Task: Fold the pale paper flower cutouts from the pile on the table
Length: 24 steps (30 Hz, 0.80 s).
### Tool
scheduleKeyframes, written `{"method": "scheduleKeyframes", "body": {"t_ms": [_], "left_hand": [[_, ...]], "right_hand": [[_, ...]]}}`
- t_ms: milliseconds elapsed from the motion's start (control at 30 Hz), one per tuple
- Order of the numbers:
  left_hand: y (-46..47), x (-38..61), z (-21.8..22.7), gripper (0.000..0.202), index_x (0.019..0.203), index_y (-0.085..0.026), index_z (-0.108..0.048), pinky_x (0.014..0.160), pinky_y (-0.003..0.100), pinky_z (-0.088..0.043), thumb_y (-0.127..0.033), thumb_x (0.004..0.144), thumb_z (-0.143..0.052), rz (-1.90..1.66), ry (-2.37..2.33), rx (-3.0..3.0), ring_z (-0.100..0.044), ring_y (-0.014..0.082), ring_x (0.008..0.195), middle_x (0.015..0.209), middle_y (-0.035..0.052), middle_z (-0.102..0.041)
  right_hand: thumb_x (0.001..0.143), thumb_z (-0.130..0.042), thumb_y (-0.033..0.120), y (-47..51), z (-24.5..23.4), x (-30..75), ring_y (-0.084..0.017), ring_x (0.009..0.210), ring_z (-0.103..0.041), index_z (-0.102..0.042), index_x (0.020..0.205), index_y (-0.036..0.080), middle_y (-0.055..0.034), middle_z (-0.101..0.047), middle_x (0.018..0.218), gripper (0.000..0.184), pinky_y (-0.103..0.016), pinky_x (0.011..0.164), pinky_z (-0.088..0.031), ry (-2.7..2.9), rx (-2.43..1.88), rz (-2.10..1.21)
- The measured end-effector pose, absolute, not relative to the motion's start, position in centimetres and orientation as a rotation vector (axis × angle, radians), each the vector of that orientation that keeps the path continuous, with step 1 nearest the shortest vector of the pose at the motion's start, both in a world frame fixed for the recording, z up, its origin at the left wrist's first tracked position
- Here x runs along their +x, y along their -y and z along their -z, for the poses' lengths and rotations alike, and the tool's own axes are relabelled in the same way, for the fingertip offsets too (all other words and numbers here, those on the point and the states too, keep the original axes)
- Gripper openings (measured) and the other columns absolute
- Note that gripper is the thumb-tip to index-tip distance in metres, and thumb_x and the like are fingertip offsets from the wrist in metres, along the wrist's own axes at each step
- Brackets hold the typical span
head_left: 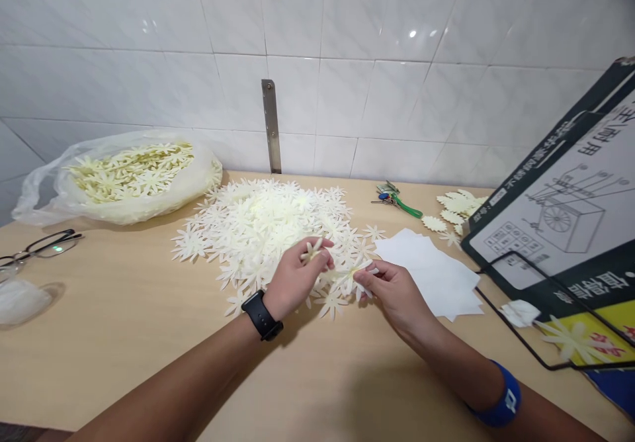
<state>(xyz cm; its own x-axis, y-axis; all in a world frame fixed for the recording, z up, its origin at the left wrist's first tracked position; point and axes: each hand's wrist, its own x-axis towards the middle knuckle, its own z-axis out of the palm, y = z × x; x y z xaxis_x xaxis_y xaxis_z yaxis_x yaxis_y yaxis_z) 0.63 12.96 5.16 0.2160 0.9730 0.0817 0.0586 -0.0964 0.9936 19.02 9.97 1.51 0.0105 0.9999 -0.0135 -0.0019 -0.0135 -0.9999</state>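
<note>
A heap of cream flower-shaped cutouts [268, 227] lies on the wooden table [149, 323]. At its near edge my left hand [295, 280], with a black watch on the wrist, pinches one cream flower cutout [313, 250] between thumb and fingers. My right hand [394, 293], with a blue band on the forearm, pinches another flower cutout [350, 275] just to the right. The two hands are close together, and the cutouts nearly touch.
A clear plastic bag [124, 177] of more cutouts sits at back left. Glasses [42, 247] lie at the left edge. White paper sheets [436, 276], green-handled keys [397, 200], leaf cutouts [456, 207] and a printed cardboard box [560, 210] are at right.
</note>
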Motion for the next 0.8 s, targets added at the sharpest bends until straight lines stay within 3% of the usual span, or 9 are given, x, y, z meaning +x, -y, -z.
{"method": "scheduleKeyframes", "body": {"t_ms": [100,233,367,433,500,567,633,700,800], "left_hand": [[-12.4,1.4,-4.9,0.032,0.09,-0.016,-0.067,0.068,0.025,-0.044,-0.046,0.08,-0.062,-0.921,-0.989,1.403,-0.057,0.0137,0.069,0.076,0.0015,-0.064],[-12.3,1.6,-4.5,0.027,0.081,-0.016,-0.064,0.064,0.022,-0.04,-0.04,0.072,-0.072,-0.91,-0.955,1.39,-0.05,0.0107,0.063,0.071,-0.0015,-0.058],[-13.3,0.9,-4.3,0.026,0.072,-0.016,-0.059,0.057,0.022,-0.035,-0.039,0.073,-0.07,-1.005,-1.08,1.266,-0.043,0.0091,0.056,0.061,-0.0036,-0.05],[-13.9,0.4,-4.4,0.028,0.07,-0.016,-0.058,0.059,0.021,-0.036,-0.041,0.072,-0.07,-1.06,-1.096,1.206,-0.045,0.0101,0.059,0.063,-0.0028,-0.05],[-14.4,0.0,-4.5,0.028,0.069,-0.017,-0.057,0.059,0.021,-0.037,-0.041,0.072,-0.07,-1.083,-1.084,1.166,-0.046,0.0104,0.06,0.064,-0.0023,-0.051],[-14.6,-0.2,-4.7,0.026,0.068,-0.017,-0.057,0.059,0.021,-0.037,-0.039,0.072,-0.069,-1.089,-1.074,1.167,-0.045,0.0098,0.058,0.063,-0.0026,-0.052],[-14.4,-0.2,-4.8,0.022,0.07,-0.017,-0.06,0.058,0.021,-0.036,-0.036,0.072,-0.069,-1.078,-1.076,1.203,-0.044,0.009,0.055,0.06,-0.0034,-0.051],[-13.9,0.2,-4.9,0.02,0.072,-0.016,-0.062,0.058,0.021,-0.037,-0.034,0.071,-0.071,-1.071,-1.071,1.246,-0.045,0.0089,0.055,0.061,-0.0033,-0.053],[-12.9,1.1,-4.7,0.022,0.077,-0.015,-0.066,0.06,0.023,-0.041,-0.034,0.069,-0.074,-1.037,-1.015,1.263,-0.051,0.0106,0.059,0.067,-0.0005,-0.06]], "right_hand": [[0.07,-0.077,0.046,-9.8,-1.6,18.9,-0.014,0.046,-0.055,-0.057,0.058,0.019,0.0033,-0.058,0.048,0.035,-0.026,0.048,-0.042,1.191,-1.256,-1.212],[0.067,-0.079,0.045,-9.7,-1.8,18.9,-0.013,0.044,-0.05,-0.053,0.056,0.02,0.0056,-0.051,0.044,0.038,-0.024,0.044,-0.036,1.214,-1.31,-1.168],[0.078,-0.07,0.044,-9.9,-1.8,19.0,-0.013,0.052,-0.051,-0.061,0.063,0.019,0.0031,-0.055,0.053,0.031,-0.026,0.053,-0.042,1.347,-1.216,-1.229],[0.083,-0.065,0.044,-10.2,-1.7,19.2,-0.016,0.062,-0.056,-0.065,0.069,0.018,0.0,-0.06,0.063,0.029,-0.028,0.061,-0.046,1.398,-1.208,-1.2],[0.08,-0.068,0.044,-10.4,-1.8,19.4,-0.021,0.08,-0.062,-0.07,0.091,0.02,-0.0046,-0.067,0.088,0.027,-0.032,0.071,-0.05,1.393,-1.277,-1.06],[0.073,-0.075,0.044,-10.5,-2.0,19.6,-0.026,0.102,-0.058,-0.062,0.12,0.026,-0.0078,-0.062,0.12,0.052,-0.039,0.085,-0.048,1.386,-1.368,-0.799],[0.072,-0.076,0.043,-10.3,-2.3,19.6,-0.028,0.111,-0.054,-0.054,0.13,0.03,-0.0079,-0.056,0.131,0.063,-0.042,0.093,-0.045,1.387,-1.398,-0.618],[0.078,-0.071,0.044,-10.0,-2.4,19.3,-0.025,0.102,-0.058,-0.06,0.121,0.028,-0.0076,-0.063,0.118,0.047,-0.038,0.087,-0.047,1.383,-1.347,-0.719],[0.082,-0.067,0.043,-9.6,-2.2,18.6,-0.019,0.077,-0.06,-0.067,0.098,0.022,-0.0036,-0.066,0.086,0.026,-0.03,0.068,-0.049,1.363,-1.2,-1.137]]}}
